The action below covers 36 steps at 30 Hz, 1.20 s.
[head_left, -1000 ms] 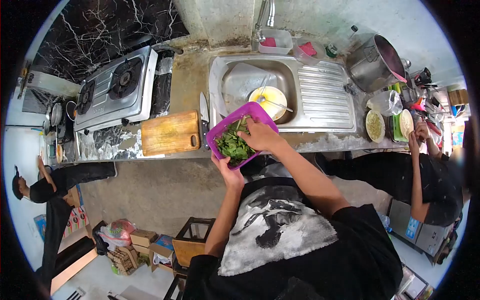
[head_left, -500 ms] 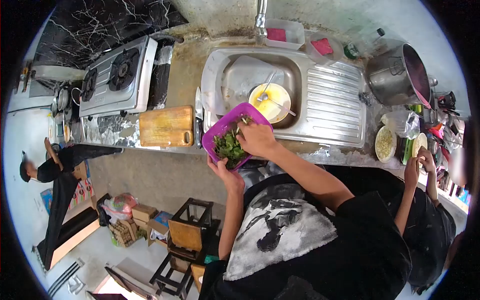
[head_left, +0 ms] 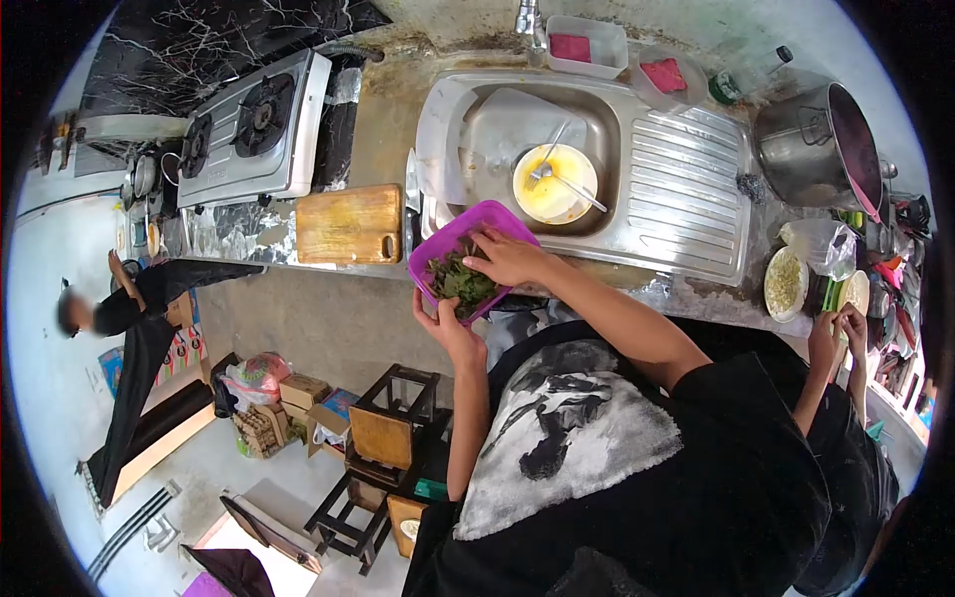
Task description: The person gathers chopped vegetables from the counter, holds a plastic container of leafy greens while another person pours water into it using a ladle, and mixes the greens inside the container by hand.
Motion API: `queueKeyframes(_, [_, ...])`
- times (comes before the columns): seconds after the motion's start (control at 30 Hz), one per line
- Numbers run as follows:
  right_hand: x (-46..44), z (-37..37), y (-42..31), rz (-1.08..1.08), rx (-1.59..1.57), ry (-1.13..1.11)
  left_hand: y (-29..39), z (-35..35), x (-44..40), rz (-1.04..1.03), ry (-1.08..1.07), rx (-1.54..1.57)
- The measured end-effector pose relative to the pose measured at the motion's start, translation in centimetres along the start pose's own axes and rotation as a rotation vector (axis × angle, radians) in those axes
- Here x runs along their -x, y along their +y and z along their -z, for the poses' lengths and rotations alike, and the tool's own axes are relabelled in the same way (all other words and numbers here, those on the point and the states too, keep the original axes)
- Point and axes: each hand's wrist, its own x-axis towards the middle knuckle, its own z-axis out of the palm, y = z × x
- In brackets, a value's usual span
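A purple square bowl (head_left: 434,245) holds chopped green leaves (head_left: 468,282) at the front edge of the counter, just below the sink. My left hand (head_left: 451,323) grips the bowl's lower left side, thumb over the rim. Inside the bowl, my right hand (head_left: 507,261) rests on the leaves with its fingers spread; whether leaves are between them cannot be made out. Beyond the bowl, a yellow-stained plate (head_left: 557,196) with metal cutlery lies in the steel sink (head_left: 607,149).
Left of the sink are a knife (head_left: 412,189), a wooden cutting board (head_left: 348,225) and a gas stove (head_left: 257,129). A large pot (head_left: 806,144) stands right, near a plate of pale shreds (head_left: 785,284). Co-workers stand at both sides. Stools (head_left: 382,438) are behind.
My right hand's fingers have opened out over the leaves. The view has shifted, and the co-worker at the right now shows mostly behind my shoulder.
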Motion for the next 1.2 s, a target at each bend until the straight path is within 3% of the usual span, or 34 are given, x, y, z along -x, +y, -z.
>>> queueKeyframes(0.6, [-0.7, 1.9, 2.5, 0.084, -0.141, -0.209, 1.6, -3.2, -0.3, 0.020, -0.016, -0.101])
queueKeyframes(0.8, [-0.8, 0.8, 3.5, 0.127, -0.136, -0.083, 2.1, -4.2, -0.3, 0.008, -0.035, -0.128])
queueKeyframes(0.9, [-0.8, 1.1, 3.3, 0.068, -0.220, -0.180, 2.3, -4.5, -0.7, -0.011, -0.037, -0.153])
queueKeyframes(1.2, [-0.5, 0.9, 2.5, 0.096, -0.248, -0.119, 3.3, -5.1, -1.0, -0.011, -0.070, -0.182])
